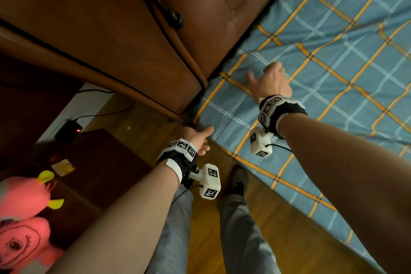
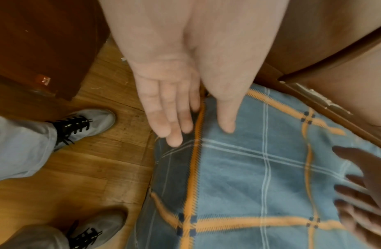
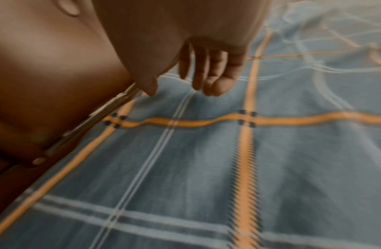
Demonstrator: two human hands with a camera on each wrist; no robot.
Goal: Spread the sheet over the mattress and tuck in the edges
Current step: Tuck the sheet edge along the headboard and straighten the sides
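Observation:
A blue sheet (image 1: 322,78) with orange and white check lines lies spread over the mattress, reaching the brown padded headboard (image 1: 222,6). My left hand (image 1: 201,138) is at the mattress corner by the headboard, fingers straight along the side fold of the sheet (image 2: 238,176) and thumb on top. My right hand (image 1: 270,78) hovers low over the sheet (image 3: 206,160) near the headboard with relaxed, spread fingers (image 3: 213,80), holding nothing. The sheet shows ripples around the right hand.
A dark wooden nightstand (image 1: 89,162) stands left of the bed, with pink plush toys (image 1: 22,218) in front of it. A black adapter and cables (image 1: 71,127) lie by the wall. My shoes (image 2: 87,124) stand on the wooden floor beside the mattress.

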